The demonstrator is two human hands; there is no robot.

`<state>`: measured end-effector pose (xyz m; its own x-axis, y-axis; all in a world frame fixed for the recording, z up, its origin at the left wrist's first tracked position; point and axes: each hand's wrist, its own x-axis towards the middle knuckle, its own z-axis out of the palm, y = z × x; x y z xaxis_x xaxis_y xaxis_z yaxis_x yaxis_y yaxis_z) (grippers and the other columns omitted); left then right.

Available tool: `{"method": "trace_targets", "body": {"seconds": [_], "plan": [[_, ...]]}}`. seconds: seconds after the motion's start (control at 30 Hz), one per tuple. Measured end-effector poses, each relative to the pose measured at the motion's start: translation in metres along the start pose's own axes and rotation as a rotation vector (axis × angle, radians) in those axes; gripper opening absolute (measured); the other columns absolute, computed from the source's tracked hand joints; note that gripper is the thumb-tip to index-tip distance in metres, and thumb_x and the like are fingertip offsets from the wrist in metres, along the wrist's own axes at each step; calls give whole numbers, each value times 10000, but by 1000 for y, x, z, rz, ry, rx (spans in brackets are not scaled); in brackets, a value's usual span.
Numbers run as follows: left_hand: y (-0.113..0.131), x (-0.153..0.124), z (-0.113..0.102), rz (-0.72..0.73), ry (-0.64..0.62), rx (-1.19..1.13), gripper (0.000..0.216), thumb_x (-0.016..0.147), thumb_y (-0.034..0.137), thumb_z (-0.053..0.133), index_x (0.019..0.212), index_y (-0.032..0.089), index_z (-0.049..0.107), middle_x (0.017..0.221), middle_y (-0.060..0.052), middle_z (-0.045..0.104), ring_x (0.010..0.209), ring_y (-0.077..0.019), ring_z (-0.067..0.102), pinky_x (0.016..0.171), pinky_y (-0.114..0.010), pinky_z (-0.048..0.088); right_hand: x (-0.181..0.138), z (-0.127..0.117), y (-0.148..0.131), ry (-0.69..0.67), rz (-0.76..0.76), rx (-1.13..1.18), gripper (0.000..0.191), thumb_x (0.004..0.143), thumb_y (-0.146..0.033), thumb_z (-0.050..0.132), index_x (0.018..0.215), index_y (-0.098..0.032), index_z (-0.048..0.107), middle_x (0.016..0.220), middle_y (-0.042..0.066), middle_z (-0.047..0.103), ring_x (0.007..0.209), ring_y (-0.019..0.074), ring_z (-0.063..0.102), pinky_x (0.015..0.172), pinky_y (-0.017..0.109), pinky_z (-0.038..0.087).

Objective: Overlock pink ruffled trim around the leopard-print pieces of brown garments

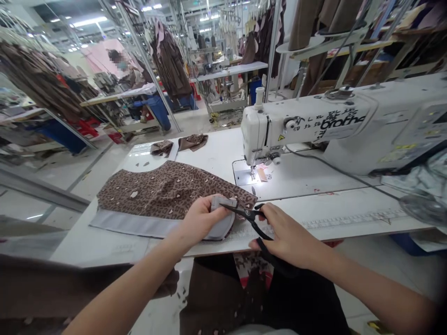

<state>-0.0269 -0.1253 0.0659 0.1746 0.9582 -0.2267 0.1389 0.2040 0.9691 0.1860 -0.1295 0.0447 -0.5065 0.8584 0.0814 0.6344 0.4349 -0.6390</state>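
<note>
Brown fabric [153, 188] under left hand [200, 216], scissors [250, 215] in right [289, 238].

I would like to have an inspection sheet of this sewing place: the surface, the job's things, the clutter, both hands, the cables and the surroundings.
Surface: white table, ruler markings along its front.
Job's things: leopard-print fabric with a grey border; black scissors. Whether the blades are cutting cannot be told.
Clutter: two brown scraps at the table's far side; red bits, possibly thread, near the ruler markings.
Left grip: pinches the fabric's grey edge.
Right grip: holds the scissors by the handles.
Cables: one dark cable in front of the sewing machine.
Surroundings: hanging garments, a person in the background.
</note>
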Motion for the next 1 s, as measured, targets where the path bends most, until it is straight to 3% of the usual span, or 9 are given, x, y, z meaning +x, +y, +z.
{"method": "trace_targets", "body": {"seconds": [0.13, 0.23, 0.33, 0.53, 0.77, 1.0], "plan": [[0, -7, 4, -55, -43, -93, 271, 701, 388, 632, 720, 156, 492, 580, 34, 474, 483, -73, 437, 456, -186, 370, -13, 12, -2, -11, 105, -33, 337, 747, -445, 556, 647, -194, 355, 656, -1, 499, 581, 146, 456, 511, 246, 325], [0, -10, 7, -21, -62, -73, 278, 729, 389, 606, 888, 192, 493, 651, 31, 503, 531, -93, 484, 490, -201, 406, -22, 10, 3, -28, 155, -9, 374, 820, -458, 447, 597, -193, 303, 556, -23, 441, 521, 126, 423, 474, 232, 278], [-1, -11, 8, 74, -50, -18, 305, 737, 382, 596, 968, 223, 474, 728, 26, 530, 599, -104, 513, 551, -210, 427, -25, -4, 7, 11, 135, -66, 354, 797, -469, 480, 632, -194, 329, 608, -24, 463, 553, 126, 439, 493, 229, 301], [-10, -7, 12, 56, -72, 39, 204, 703, 347, 627, 760, 157, 580, 719, 5, 576, 635, -106, 515, 583, -201, 405, -21, -26, 7, -14, 6, -271, 394, 678, -534, 599, 731, -192, 410, 798, 27, 518, 691, 170, 486, 549, 263, 356], [-13, -7, 14, -158, -173, 3, 199, 619, 276, 699, 711, 160, 566, 607, 38, 552, 536, -80, 502, 518, -182, 387, -16, -25, 3, -79, -56, -346, 433, 657, -572, 610, 759, -196, 422, 835, 35, 533, 748, 203, 495, 565, 268, 347], [-15, -5, 7, -300, -296, -29, 239, 642, 302, 686, 807, 168, 577, 667, -6, 607, 539, -118, 548, 520, -228, 432, -26, -10, 15, -203, 91, -248, 421, 754, -578, 490, 607, -190, 419, 585, -2, 534, 539, 155, 493, 477, 243, 264]]}}
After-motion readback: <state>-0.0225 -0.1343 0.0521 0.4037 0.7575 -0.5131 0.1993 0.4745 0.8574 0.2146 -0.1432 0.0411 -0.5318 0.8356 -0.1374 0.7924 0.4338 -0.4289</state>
